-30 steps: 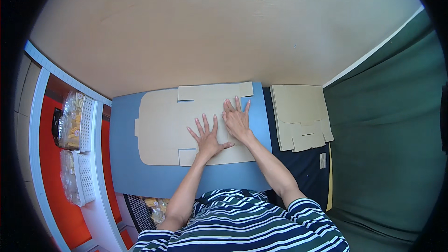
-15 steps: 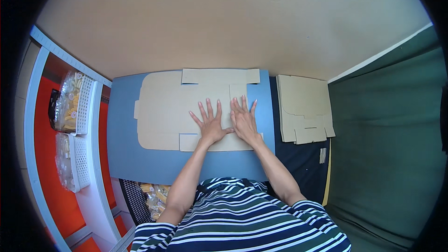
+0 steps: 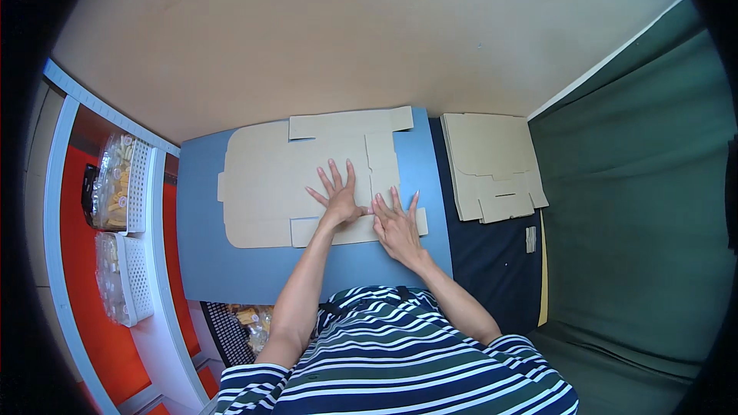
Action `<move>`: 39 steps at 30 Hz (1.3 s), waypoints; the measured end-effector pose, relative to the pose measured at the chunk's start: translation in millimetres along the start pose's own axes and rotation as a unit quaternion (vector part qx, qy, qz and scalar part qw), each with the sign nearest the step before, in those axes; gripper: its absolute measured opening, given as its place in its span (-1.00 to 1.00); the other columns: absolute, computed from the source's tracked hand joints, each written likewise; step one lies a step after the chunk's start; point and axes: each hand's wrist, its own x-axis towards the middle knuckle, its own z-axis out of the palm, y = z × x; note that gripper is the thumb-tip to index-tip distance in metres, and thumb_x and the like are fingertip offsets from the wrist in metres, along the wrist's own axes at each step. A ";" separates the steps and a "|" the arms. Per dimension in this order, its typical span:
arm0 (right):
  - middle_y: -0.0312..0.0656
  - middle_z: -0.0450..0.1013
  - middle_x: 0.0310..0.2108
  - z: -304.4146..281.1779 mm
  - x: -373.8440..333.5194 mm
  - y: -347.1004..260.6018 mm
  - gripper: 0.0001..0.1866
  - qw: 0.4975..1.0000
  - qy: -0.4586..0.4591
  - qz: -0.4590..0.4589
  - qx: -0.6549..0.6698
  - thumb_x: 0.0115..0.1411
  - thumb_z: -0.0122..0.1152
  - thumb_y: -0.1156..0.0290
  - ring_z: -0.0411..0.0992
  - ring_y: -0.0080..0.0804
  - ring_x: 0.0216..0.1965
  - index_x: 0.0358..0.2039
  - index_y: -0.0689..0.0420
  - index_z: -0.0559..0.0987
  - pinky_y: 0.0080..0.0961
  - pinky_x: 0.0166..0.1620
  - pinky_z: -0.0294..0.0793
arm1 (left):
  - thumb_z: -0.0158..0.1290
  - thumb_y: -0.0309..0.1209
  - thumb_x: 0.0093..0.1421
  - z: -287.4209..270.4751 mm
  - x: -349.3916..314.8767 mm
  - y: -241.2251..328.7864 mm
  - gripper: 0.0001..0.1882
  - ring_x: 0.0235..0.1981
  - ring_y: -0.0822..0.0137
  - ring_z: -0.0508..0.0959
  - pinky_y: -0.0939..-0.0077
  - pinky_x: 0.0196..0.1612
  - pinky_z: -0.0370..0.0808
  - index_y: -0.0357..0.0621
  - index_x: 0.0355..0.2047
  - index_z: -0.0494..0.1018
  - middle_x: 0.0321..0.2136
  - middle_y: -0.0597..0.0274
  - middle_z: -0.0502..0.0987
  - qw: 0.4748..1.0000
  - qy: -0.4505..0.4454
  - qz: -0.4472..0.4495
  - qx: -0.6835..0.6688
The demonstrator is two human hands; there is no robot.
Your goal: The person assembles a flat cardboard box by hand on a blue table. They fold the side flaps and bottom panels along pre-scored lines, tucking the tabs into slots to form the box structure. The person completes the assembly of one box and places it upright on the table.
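Now the right hand [image 3: 397,232] has drawn back — lower over the cardboard [image 3: 269,177].

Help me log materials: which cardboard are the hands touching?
The unfolded sheet, under the left hand and right hand; the other cardboard lies stacked to the right.

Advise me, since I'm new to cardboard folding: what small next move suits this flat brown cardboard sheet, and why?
Perhaps lift the right end panel of the flat brown cardboard sheet along its crease: it lies flat, the spread left hand rests on the sheet, and the right hand lies at that end.
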 end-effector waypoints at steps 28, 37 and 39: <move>0.13 0.40 0.44 -4.0 74.9 44.0 -0.44 0.996 0.013 0.077 -0.040 0.59 -0.19 0.27 -0.08 0.30 0.63 0.37 0.39 0.48 0.66 0.48 -0.57 | 0.24 0.23 0.28 16.4 -0.7 26.3 0.03 0.57 -0.54 -0.64 -1.08 0.08 -0.66 0.66 0.64 -0.04 0.66 -0.14 -0.51 0.995 0.040 0.069 0.061; 0.08 0.41 0.43 4.9 145.4 80.2 -0.47 0.993 0.033 0.090 -0.067 0.58 -0.17 0.28 -0.02 0.33 0.60 0.36 0.34 0.50 0.83 0.40 -0.56 | 0.21 0.26 0.29 16.1 -2.3 29.1 -0.04 0.59 -0.44 -0.65 -1.04 0.12 -0.70 0.63 0.62 0.07 0.68 -0.11 -0.44 0.996 0.056 0.066 0.037; 0.08 0.41 0.43 4.0 147.7 84.1 -0.47 0.994 0.039 0.078 -0.064 0.58 -0.17 0.29 -0.01 0.33 0.60 0.36 0.33 0.49 0.84 0.39 -0.56 | 0.20 0.26 0.29 17.5 -2.2 30.3 -0.06 0.59 -0.42 -0.65 -1.04 0.13 -0.69 0.63 0.62 0.09 0.68 -0.09 -0.44 0.995 0.063 0.065 0.033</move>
